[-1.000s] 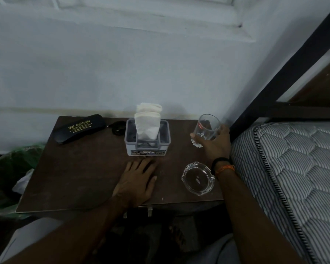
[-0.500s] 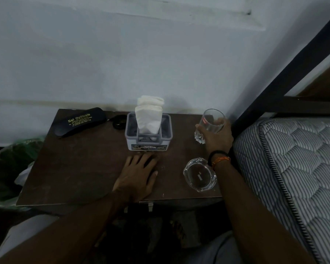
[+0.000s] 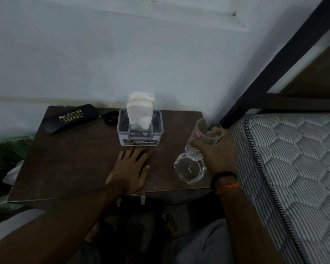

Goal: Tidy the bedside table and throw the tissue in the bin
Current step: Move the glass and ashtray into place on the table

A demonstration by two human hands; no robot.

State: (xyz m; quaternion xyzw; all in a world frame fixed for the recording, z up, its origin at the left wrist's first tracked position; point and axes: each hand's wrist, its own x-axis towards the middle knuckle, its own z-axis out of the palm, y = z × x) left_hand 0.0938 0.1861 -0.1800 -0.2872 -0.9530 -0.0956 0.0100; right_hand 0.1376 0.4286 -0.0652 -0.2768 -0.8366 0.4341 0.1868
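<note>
While the right hand (image 3: 216, 155) grips the tilted drinking glass (image 3: 205, 139) just above the ashtray (image 3: 190, 169) at centre right, the left hand (image 3: 131, 168) rests flat on the bedside table (image 3: 71, 161); lowered carelessly, glass could chip ashtray

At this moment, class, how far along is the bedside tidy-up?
Looks done: no loose tissue shows on the bedside table; tissues stand in the holder. In hand: the right hand grips a drinking glass, tilted beside the ashtray; the left hand rests flat. Left: placing the glass. Whether the bin took a tissue cannot be told.
</note>
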